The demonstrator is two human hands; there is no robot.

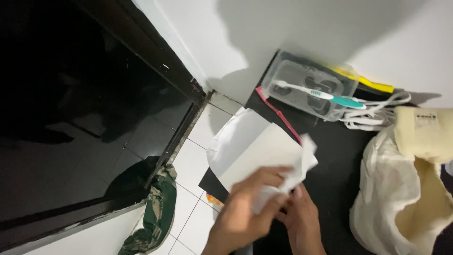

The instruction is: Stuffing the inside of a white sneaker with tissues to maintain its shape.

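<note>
My left hand point(247, 203) and my right hand point(302, 219) meet over the near edge of a black table point(337, 146). Both grip a crumpled white sheet of paper point(288, 174), the left hand's fingers curled over it from above, the right hand under it. Beneath lies a larger flat white sheet point(257, 146) that hangs over the table's left edge. The wrists run off the bottom of the view.
A clear plastic box point(306, 87) with a white and teal toothbrush point(321, 94) on it stands at the table's back. A white cable point(377, 113), a cream package point(422, 132) and a white plastic bag point(401, 203) lie right. A green cloth point(153, 212) lies on the tiled floor by a dark doorway point(71, 108).
</note>
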